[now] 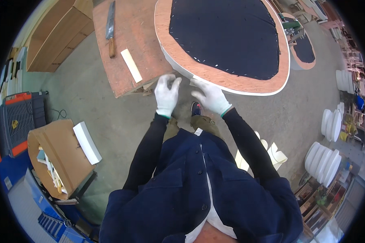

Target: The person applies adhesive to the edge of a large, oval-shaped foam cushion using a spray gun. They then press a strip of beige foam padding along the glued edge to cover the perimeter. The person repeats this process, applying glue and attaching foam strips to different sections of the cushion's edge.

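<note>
A rounded wooden panel [227,81] with a black fabric centre [227,32] and a white padded edge [175,66] overhangs the worktable. Many small staples dot the border of the fabric. My left hand [167,95], in a white glove, hangs near the table corner with bent fingers, the thumb apart and nothing visible in it. My gloved right hand [213,96] is at the panel's near edge, fingertips by the padding, thumb spread away from them. Whether those fingertips touch the edge is hard to make out.
On the wooden worktable [138,32] lie a long knife [111,30] with a wooden handle and a cream foam strip [131,65]. A cardboard box [65,154] of scraps and a white foam block [87,142] are at left. White rounded pieces [322,162] stack up at right.
</note>
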A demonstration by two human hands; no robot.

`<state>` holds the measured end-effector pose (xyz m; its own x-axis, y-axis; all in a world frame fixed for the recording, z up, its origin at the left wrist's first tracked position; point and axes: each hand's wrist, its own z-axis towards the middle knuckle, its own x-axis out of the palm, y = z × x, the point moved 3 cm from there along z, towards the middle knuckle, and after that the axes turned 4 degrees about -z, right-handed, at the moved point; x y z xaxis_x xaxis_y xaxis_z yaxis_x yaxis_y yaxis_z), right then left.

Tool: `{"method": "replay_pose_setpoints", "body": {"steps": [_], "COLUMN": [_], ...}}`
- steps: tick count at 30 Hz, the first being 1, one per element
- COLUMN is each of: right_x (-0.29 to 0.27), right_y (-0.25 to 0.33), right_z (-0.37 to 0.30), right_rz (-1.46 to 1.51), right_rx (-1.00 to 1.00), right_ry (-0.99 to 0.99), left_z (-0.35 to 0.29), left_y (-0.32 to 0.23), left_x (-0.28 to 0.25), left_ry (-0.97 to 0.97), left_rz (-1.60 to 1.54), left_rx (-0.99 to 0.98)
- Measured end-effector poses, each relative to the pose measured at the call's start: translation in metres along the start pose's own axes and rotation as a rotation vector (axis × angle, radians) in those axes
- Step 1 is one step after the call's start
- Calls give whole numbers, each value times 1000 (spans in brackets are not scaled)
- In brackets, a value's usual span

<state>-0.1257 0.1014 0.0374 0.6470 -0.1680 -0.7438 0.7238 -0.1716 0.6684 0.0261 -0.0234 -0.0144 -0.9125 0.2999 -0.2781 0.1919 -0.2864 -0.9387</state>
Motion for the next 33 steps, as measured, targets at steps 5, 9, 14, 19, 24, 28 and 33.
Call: {"method": "replay_pose_setpoints", "body": {"steps": [5, 9, 14, 19, 24, 28, 33], "right_x": [13, 42, 59, 59, 72, 77, 75], "right_y": [3, -13, -34, -42, -44, -45, -56], "right_z": [-33, -56, -53, -45, -42, -29, -1], "right_rz": [-20, -75, -154, -186, -179, -208, -152], "right_rx": [86, 185, 315, 403, 372, 378, 507], "right_ry": [78, 219, 246, 236, 181, 248, 171], "left_z": [-54, -67, -37, -27, -24, -17, -17], "left_y": [59, 81, 99, 128, 144, 142, 146], "left_x": [2, 25, 59, 79, 85, 85, 85], "left_ry": [558, 627, 509, 571, 577, 554, 524], "left_rz": [-111, 87, 100, 11, -29, 21, 26], "left_rx": [-597, -596, -469, -406, -341, -219, -243]}}
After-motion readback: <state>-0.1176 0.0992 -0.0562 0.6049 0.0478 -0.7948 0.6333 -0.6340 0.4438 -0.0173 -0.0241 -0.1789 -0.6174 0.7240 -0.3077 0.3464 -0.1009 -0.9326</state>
